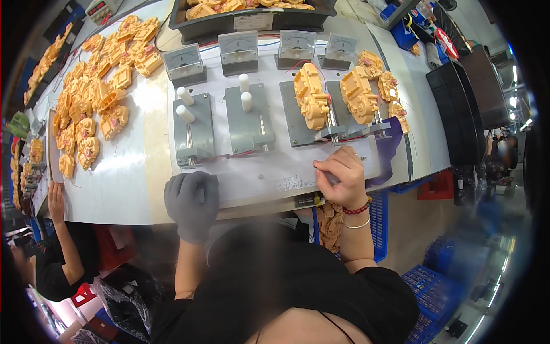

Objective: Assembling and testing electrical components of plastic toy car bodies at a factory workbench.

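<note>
My left hand (193,203), in a grey glove, is curled into a fist at the table's front edge, below the leftmost grey test fixture (195,129); nothing shows in it. My bare right hand (342,175) is closed, thumb and fingertips together, just in front of the two right fixtures; what it pinches, if anything, is hidden. A yellow plastic gear housing (311,96) sits on the third fixture, and another yellow housing (359,94) on the fourth. White pegs stand on the leftmost fixture and on the second fixture (250,117), which hold no housing.
Behind the fixtures stand several analog meters (239,53) and a black bin (252,22) of yellow parts. A pile of yellow housings (94,92) covers the left side. More lie right of the fixtures, by a purple cloth (391,152). Another person's hand (56,202) touches the left table edge.
</note>
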`<action>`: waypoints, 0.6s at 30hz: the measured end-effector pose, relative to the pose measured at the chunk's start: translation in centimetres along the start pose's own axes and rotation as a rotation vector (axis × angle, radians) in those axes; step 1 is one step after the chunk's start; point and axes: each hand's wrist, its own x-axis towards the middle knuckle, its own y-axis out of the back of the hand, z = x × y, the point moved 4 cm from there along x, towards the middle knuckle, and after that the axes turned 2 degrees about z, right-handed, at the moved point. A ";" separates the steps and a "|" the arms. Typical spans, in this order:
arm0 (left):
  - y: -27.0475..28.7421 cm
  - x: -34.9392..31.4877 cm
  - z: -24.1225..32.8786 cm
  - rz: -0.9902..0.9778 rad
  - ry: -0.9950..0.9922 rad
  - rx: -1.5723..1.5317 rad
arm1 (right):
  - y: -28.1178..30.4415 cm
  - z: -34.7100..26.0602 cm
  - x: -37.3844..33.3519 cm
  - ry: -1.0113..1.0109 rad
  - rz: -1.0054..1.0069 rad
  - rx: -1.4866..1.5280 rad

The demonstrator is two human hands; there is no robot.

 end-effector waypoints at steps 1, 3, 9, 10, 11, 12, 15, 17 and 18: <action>0.0 0.0 0.0 -0.010 0.005 0.001 | 0.0 0.1 -0.1 -0.017 -0.015 0.003; 0.0 0.0 -0.2 -0.004 0.015 -0.007 | -0.1 -0.1 -0.2 -0.035 -0.031 0.003; 0.0 0.2 -0.2 -0.010 0.080 -0.033 | -0.1 -0.1 -0.3 -0.239 -0.037 0.012; -0.1 0.3 -0.3 -0.010 0.093 -0.046 | -0.1 0.0 -0.1 -0.331 -0.044 0.070; -0.1 0.2 -0.3 -0.011 0.093 -0.047 | -0.1 0.3 -0.1 -0.422 -0.049 0.129; -0.1 0.2 -0.3 -0.013 0.094 -0.043 | -0.1 0.3 -0.1 -0.424 -0.050 0.128; -0.1 0.3 -0.3 -0.015 0.103 -0.049 | -0.2 0.4 0.0 -0.396 -0.087 0.133; -0.1 0.2 -0.4 -0.016 0.112 -0.058 | -0.1 0.3 0.0 -0.423 -0.064 0.157; -0.1 0.2 -0.4 -0.012 0.110 -0.056 | -0.1 0.3 -0.1 -0.422 -0.065 0.159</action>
